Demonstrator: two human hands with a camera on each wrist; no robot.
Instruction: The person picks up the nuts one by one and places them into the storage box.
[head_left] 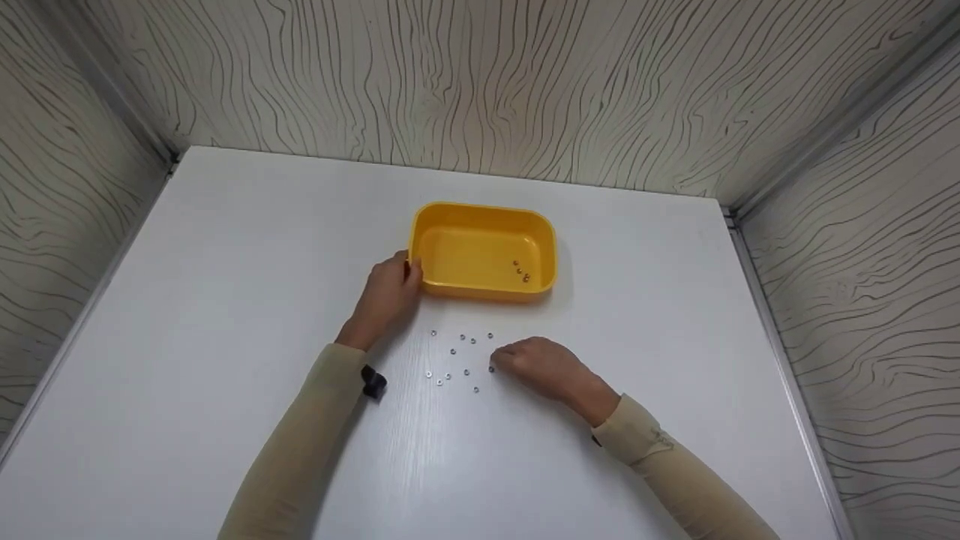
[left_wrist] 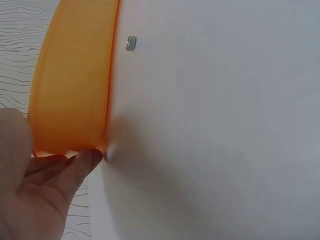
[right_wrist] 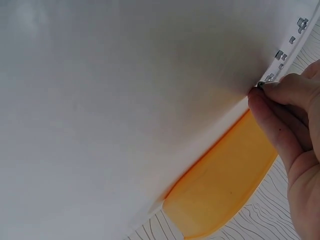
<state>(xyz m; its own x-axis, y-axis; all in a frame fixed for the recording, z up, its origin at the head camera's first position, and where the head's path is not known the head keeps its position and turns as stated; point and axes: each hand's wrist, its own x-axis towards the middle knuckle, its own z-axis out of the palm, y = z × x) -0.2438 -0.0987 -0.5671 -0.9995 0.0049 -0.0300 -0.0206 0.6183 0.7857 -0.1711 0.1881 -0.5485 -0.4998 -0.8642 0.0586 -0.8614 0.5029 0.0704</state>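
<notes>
The left hand (head_left: 388, 294) grips the near left corner of a yellow plastic bin (head_left: 484, 291), thumb at the rim. In the left wrist view its fingertips (left_wrist: 84, 159) lie against the bin's end wall. Several small metal nuts (head_left: 523, 274) are inside the bin, toward its right end. More nuts (head_left: 453, 352) lie scattered on the white table in front of it. At the right edge of that scatter is the right hand (head_left: 544, 367). The right wrist view shows it pinching one nut (right_wrist: 260, 85) between thumb and fingertip.
The white table (head_left: 225, 315) is enclosed by panels (head_left: 480, 90) with a wavy line pattern at the back and sides. Under the left sleeve a black strap piece (head_left: 373, 382) shows. One nut (left_wrist: 131, 43) lies close beside the bin's wall.
</notes>
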